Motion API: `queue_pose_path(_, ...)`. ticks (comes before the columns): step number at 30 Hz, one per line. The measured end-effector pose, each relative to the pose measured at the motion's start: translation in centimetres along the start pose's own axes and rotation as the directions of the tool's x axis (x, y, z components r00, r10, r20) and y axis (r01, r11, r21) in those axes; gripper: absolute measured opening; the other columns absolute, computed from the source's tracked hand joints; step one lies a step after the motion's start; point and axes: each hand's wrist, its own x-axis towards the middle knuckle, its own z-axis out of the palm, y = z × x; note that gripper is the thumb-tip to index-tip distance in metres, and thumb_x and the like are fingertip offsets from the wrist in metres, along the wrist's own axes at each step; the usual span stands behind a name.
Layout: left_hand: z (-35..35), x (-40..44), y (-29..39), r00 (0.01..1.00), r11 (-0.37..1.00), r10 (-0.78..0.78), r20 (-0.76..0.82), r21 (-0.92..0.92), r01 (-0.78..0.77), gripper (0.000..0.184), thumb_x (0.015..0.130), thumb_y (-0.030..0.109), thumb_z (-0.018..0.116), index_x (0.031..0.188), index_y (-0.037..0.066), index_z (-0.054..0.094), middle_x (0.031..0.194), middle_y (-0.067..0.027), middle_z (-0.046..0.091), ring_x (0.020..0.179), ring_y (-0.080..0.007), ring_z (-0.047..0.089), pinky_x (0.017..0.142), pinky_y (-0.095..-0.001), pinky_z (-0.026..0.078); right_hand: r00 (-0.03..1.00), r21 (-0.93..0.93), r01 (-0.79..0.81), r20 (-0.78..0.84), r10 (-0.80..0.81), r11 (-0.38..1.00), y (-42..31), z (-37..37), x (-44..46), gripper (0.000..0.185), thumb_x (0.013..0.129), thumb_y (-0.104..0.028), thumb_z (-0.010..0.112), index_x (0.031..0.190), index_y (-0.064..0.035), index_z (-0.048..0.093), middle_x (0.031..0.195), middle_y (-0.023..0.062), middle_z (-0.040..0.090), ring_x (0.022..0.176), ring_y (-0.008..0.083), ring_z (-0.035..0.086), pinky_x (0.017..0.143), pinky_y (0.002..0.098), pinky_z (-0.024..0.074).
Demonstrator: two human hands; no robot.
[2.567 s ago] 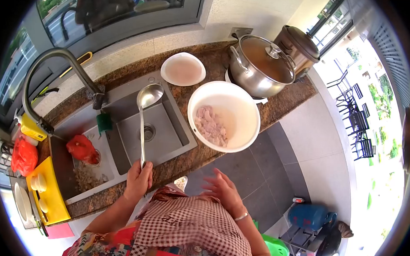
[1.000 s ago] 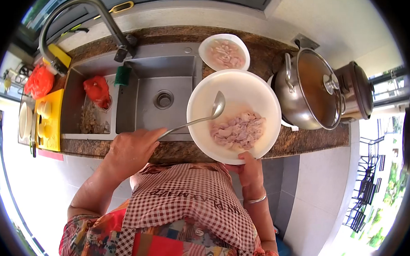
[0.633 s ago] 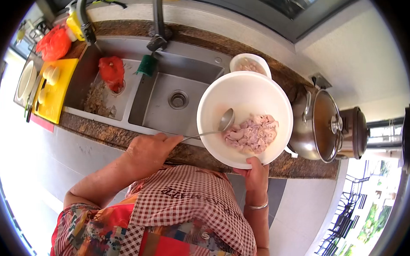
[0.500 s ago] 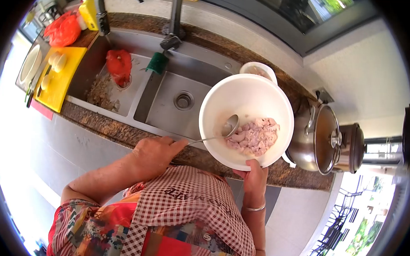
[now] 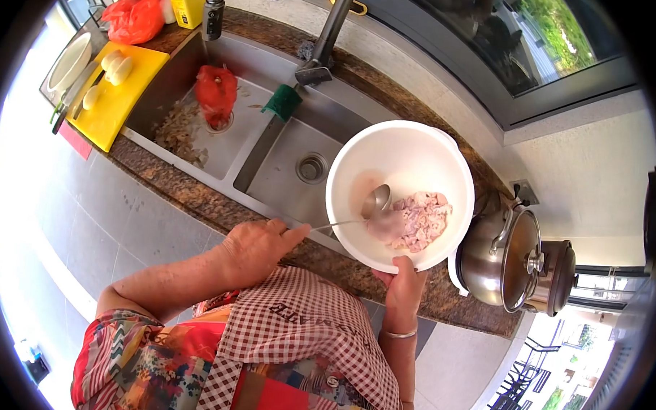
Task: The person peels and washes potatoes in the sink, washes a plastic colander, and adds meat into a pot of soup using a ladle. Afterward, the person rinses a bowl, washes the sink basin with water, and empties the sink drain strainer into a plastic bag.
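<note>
The white bowl (image 5: 395, 157) is located above the counter (image 5: 451, 300) and contains pieces of raw meat (image 5: 425, 221). The head of the ladle (image 5: 376, 201) sits inside, beside the meat. The left hand (image 5: 260, 249) is closed around the ladle handle; the right hand (image 5: 405, 283) grips the near rim, thumb uppermost. The sink (image 5: 278, 178) lies left of the bowl, the lidded pot (image 5: 485, 261) right.

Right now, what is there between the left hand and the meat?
Between the left hand and the meat lies the ladle, which crosses the rim of the bowl. The head view shows this.
</note>
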Motion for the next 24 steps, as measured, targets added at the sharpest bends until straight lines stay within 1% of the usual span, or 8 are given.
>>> queue_pose_path(1,-0.3,0.0,0.0,1.0,1.0,0.008,-0.017,0.008,-0.007,0.06,0.081,0.008,0.066,0.139,0.007,0.052,0.093,-0.0167,0.064,0.08,-0.0339,0.069,0.069,-0.0439,0.056,1.0,0.006,-0.001,-0.003,0.001,1.0,0.0,0.1,0.1,0.059,0.083,-0.006,0.052,0.139,0.008,0.041,0.121,0.0196,0.061,0.093,0.0275,0.071,0.062,0.0326,0.0646)
queue_pose_path(4,-0.8,0.0,-0.4,0.989,0.998,0.052,-0.138,0.026,-0.049,0.054,0.081,0.008,0.067,0.134,0.008,0.056,0.087,-0.0128,0.064,0.075,-0.031,0.068,0.066,-0.0411,0.056,1.0,0.015,-0.004,-0.002,0.004,1.0,0.2,0.1,0.4,0.058,0.083,-0.005,0.051,0.138,0.0082,0.043,0.12,0.0196,0.062,0.093,0.0273,0.071,0.062,0.0328,0.0647)
queue_pose_path(7,-2.1,0.4,-0.9,0.98,0.996,0.067,-0.189,0.07,-0.054,0.049,0.081,0.009,0.067,0.13,0.008,0.06,0.083,-0.01,0.062,0.072,-0.0282,0.068,0.063,-0.0392,0.056,0.999,0.029,0.0,0.032,-0.001,1.0,0.3,0.3,0.5,0.056,0.083,-0.004,0.051,0.137,0.0095,0.044,0.118,0.0199,0.062,0.091,0.027,0.071,0.061,0.0331,0.0648)
queue_pose_path(10,-3.4,0.8,-2.3,0.969,0.989,0.099,-0.226,0.13,-0.071,0.048,0.081,0.008,0.066,0.129,0.01,0.061,0.08,-0.0089,0.061,0.069,-0.0274,0.067,0.061,-0.0391,0.055,0.999,0.04,0.024,0.032,-0.025,0.999,0.2,0.5,0.3,0.054,0.083,-0.003,0.05,0.135,0.0117,0.045,0.116,0.0202,0.063,0.089,0.0268,0.071,0.06,0.0332,0.0647)
queue_pose_path(13,-4.6,1.1,-3.3,0.977,0.984,0.068,-0.202,0.177,-0.032,0.048,0.081,0.006,0.065,0.128,0.012,0.061,0.08,-0.0089,0.06,0.069,-0.0281,0.066,0.061,-0.0402,0.055,0.999,0.029,0.014,0.032,-0.015,0.999,0.6,0.2,0.6,0.054,0.083,-0.003,0.05,0.134,0.0128,0.045,0.116,0.0208,0.063,0.088,0.0267,0.071,0.06,0.0328,0.0645)
queue_pose_path(19,-4.5,1.7,-4.9,0.97,0.97,0.126,-0.21,0.232,-0.076,0.05,0.08,0.002,0.062,0.129,0.014,0.061,0.081,-0.0088,0.06,0.071,-0.0284,0.066,0.062,-0.0406,0.055,0.996,-0.001,0.024,0.085,-0.024,1.0,0.9,-0.1,0.7,0.057,0.083,-0.004,0.049,0.137,0.012,0.043,0.119,0.0212,0.062,0.09,0.0266,0.071,0.062,0.0329,0.0649)
queue_pose_path(24,-3.4,1.3,-4.6,0.99,0.965,0.087,-0.112,0.255,-0.056,0.051,0.078,0.003,0.064,0.127,0.015,0.062,0.084,-0.0092,0.06,0.072,-0.0292,0.066,0.063,-0.0408,0.056,0.994,0.003,0.027,0.108,-0.027,1.0,1.4,-0.2,0.6,0.059,0.082,-0.003,0.048,0.138,0.0117,0.042,0.121,0.0214,0.061,0.092,0.0264,0.071,0.064,0.0328,0.065)
